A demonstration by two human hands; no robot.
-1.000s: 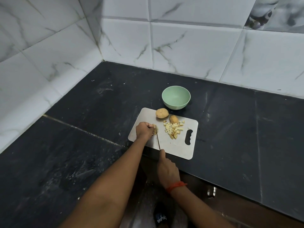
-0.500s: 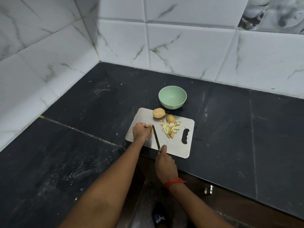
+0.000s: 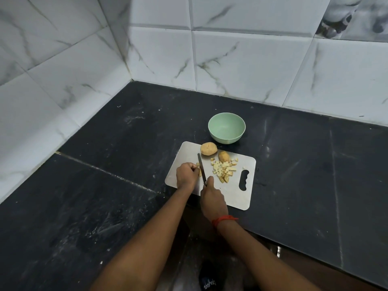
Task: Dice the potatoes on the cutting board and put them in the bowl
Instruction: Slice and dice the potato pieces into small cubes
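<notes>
Black stone surface (image 3: 105, 206), L-shaped, meets white marbled wall tiles (image 3: 241, 64) at the back and on the left. It runs on past the right edge of the frame.

Cutting board (image 3: 235, 194): pale, lies at a slant, near edge close to the front edge of the surface, handle cutout (image 3: 243, 180) on the right. Green bowl (image 3: 226, 139) stands just beyond the board's far edge; whether it touches the board cannot be told. The inside of the bowl shows only plain green.

On the board: whole potato (image 3: 208, 148) at the far edge, cut potato (image 3: 224, 156) just right of it, and a loose pile of diced pieces (image 3: 224, 170) between that and the cutout. One stray cube lies near the board's right edge.

Left hand (image 3: 185, 175): fingers curled, holding down a small potato piece (image 3: 198, 164) on the left half of the board. Most of the piece is hidden under the fingers. Right hand (image 3: 213, 199): closed round the knife (image 3: 201, 168), handle fully hidden in the fist, one finger reaching to the base of the blade. The blade lies just right of the left fingertips, tip pointing away from the person. Whether the edge touches the board cannot be made out.

Red thread (image 3: 223, 219) circles the right wrist. Both forearms are cut off by the bottom edge of the frame. A dark item with lettering (image 3: 207, 282) shows low between them, too unclear to name.
</notes>
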